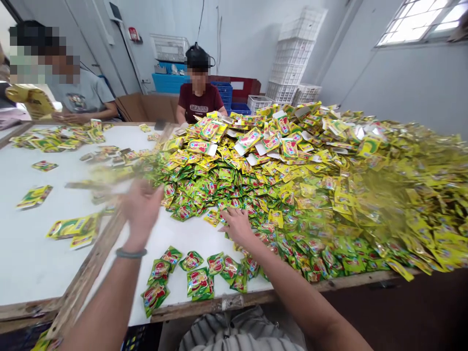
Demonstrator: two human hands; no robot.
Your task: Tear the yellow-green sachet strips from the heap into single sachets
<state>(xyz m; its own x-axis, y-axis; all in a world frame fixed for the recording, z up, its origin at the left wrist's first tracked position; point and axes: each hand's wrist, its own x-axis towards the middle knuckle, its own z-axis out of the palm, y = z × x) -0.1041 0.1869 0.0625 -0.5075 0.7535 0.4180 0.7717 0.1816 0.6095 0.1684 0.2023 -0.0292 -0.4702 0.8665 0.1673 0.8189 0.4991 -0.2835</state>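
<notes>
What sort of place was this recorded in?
Likely a packing workshop: printed sachets heaped on a table, small cartons piled with them, and a tall stack of white plastic crates behind.

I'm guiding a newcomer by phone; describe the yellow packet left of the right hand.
Start at the big packet heap on the white table. At its edge is the right hand. Just left of the fingers lies the packet, yellow among mostly green neighbours.

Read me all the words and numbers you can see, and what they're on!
None is clear enough to quote.
Maroon shirt: chest letters, too blurred.
Packets: printing too small.
Boxes: printing too small.
Pale shirt: chest print, unreadable.
</notes>
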